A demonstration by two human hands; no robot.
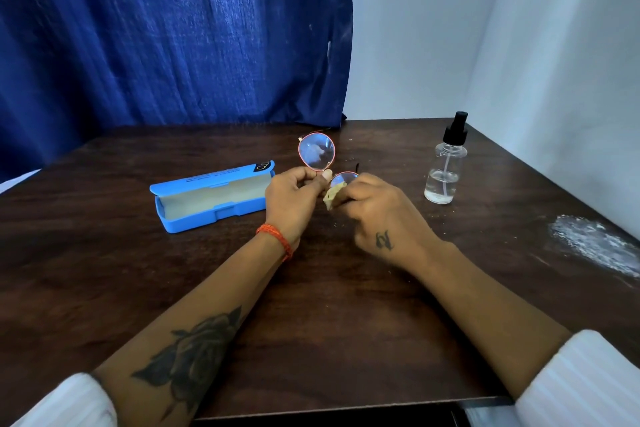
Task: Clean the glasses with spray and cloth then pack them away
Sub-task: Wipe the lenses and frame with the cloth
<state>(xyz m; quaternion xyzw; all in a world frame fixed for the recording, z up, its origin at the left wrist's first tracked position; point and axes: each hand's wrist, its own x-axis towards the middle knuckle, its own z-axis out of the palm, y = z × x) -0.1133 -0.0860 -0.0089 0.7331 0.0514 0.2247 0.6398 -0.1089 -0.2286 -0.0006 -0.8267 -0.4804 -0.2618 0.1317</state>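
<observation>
Pinching glasses [317,152] bridge, left hand [294,199]; right hand [377,211] clamped on cloth [333,196] against lens

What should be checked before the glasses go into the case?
1. Glasses held firmly: ok, left hand pinches the frame at the bridge.
2. Cloth on a lens: ok, right hand presses it to the near lens.
3. Lenses clean: cannot tell.
4. Case open and empty: ok.
5. Temples folded: cannot tell.
6. Spray bottle upright, out of the way: ok.
</observation>
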